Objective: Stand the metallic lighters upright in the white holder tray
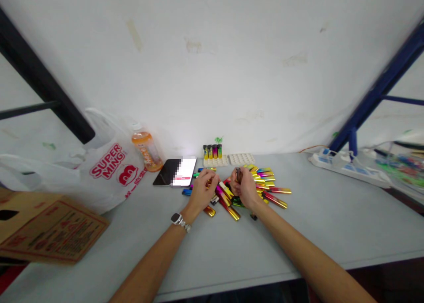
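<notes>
A heap of shiny, many-coloured lighters [265,183] lies on the grey table [212,245]. My left hand [202,190], with a watch on its wrist, rests on the heap's left side, fingers curled over a lighter. My right hand [243,186] holds a dark lighter [238,175] upright above the heap. Behind the heap stands a white slotted tray [217,161] with several lighters standing in it, and a second, empty white tray [241,158] beside it.
Two phones [175,172] lie left of the heap, one with its screen lit. An orange drink bottle [145,150], a white plastic bag [109,166] and a cardboard box [49,225] are at the left. A power strip [344,166] lies at the right.
</notes>
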The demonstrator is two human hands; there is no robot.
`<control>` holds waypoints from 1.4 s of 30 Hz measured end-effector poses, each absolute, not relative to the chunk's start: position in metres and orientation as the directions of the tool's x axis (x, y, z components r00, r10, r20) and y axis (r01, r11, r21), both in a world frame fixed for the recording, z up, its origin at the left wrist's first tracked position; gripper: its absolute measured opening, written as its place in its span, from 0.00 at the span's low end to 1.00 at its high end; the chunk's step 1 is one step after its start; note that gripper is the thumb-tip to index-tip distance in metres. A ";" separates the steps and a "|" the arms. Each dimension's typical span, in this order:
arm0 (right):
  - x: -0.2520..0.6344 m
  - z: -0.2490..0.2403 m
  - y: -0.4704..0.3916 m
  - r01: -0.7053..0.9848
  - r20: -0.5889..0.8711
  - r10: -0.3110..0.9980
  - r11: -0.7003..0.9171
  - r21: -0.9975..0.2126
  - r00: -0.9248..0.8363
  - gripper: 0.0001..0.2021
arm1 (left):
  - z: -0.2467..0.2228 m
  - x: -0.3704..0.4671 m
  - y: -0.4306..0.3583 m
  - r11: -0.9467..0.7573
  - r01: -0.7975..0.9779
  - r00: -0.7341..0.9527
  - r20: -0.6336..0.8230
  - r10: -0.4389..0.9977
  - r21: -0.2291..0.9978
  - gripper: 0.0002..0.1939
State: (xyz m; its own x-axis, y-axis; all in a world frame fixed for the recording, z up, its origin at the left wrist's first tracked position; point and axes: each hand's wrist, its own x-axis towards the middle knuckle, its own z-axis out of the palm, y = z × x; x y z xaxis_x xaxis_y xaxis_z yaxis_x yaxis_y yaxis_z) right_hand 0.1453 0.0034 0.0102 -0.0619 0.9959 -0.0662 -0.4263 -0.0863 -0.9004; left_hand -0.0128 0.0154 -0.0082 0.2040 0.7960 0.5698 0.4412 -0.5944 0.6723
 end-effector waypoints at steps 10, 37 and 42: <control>0.144 0.010 0.003 -0.417 -0.085 0.994 -0.107 -0.903 -0.071 0.17 | -0.007 -0.013 0.014 -0.588 0.444 0.209 0.560 0.802 0.676 0.14; 0.174 0.008 0.048 -0.039 0.328 0.937 0.326 -0.945 -0.123 0.14 | -0.009 -0.015 0.014 -0.574 0.420 0.214 0.538 0.816 0.703 0.12; 0.185 0.009 0.082 0.294 0.457 0.887 0.454 -0.841 -0.060 0.09 | -0.009 -0.016 0.013 -0.558 0.408 0.208 0.521 0.828 0.723 0.12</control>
